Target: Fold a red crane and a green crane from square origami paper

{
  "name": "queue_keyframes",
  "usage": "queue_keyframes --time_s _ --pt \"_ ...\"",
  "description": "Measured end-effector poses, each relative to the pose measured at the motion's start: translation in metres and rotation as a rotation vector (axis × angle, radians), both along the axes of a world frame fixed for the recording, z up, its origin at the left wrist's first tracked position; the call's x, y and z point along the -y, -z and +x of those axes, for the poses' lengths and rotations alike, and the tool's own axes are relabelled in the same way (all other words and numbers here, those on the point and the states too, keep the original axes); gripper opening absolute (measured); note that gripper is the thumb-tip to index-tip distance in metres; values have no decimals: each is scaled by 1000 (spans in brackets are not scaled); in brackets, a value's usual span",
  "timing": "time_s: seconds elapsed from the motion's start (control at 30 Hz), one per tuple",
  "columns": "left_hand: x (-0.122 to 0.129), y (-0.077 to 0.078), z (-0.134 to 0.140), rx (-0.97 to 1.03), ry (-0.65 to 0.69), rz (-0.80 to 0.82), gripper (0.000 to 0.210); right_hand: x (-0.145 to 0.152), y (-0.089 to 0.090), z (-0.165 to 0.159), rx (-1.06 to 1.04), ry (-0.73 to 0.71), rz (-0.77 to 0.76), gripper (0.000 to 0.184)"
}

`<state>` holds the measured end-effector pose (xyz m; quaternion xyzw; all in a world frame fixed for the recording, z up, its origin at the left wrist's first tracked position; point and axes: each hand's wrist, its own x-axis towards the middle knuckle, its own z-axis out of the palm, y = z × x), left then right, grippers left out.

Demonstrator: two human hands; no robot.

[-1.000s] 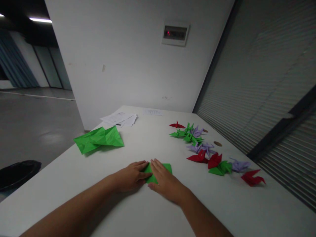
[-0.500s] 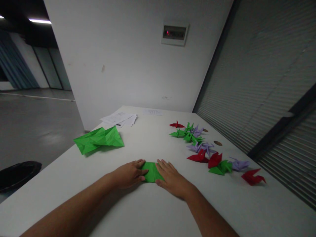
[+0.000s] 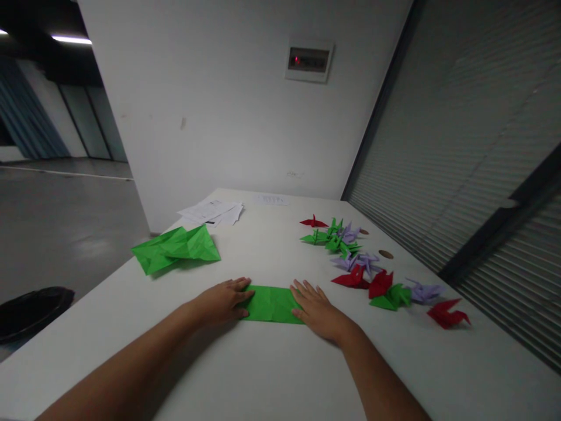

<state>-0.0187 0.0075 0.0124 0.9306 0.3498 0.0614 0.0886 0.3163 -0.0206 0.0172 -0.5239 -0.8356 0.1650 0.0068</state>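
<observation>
A green sheet of paper (image 3: 272,304), shaped as a long flat strip, lies on the white table (image 3: 267,374) in front of me. Crease lines run across its middle. Over its left end rests my left hand (image 3: 223,302), fingers spread and flat. My right hand (image 3: 318,310) lies open on the right end, its fingertips pressing on the paper. The strip's middle shows between the hands, while both ends are partly covered by fingers.
Creased green sheets (image 3: 177,248) lie at the left edge, with white printed papers (image 3: 213,211) behind. Along the right stand several folded paper cranes, among them a red crane (image 3: 447,314) and a purple crane (image 3: 424,291). A black bin (image 3: 35,313) is on the floor at left.
My hands have slid apart, the left one leftward and the right one rightward along the green paper. More of the strip now shows between them.
</observation>
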Motion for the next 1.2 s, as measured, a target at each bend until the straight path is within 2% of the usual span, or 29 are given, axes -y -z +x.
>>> queue_keyframes --time_s 0.2,0.37,0.57,0.7,0.97,1.03,1.2 --pt "-4 -4 -7 -30 -62 18 62 -3 3 3 -29 20 10 58" --pt "-9 -3 -12 24 -96 40 59 -6 4 3 -142 46 27 58" --pt "-6 -9 -7 93 -63 17 58 -6 3 -1 -326 0 160 51" --pt "-1 -13 -2 120 -43 6 52 -5 0 -3 -351 -20 178 45" --pt "-3 -11 -5 129 -7 22 39 -6 0 -2 -342 -4 185 36" --pt "0 -14 -3 150 15 3 42 -6 1 -3 -349 -9 192 36" --pt "10 -22 4 178 30 -43 72 -2 -4 -9 -347 -9 155 38"
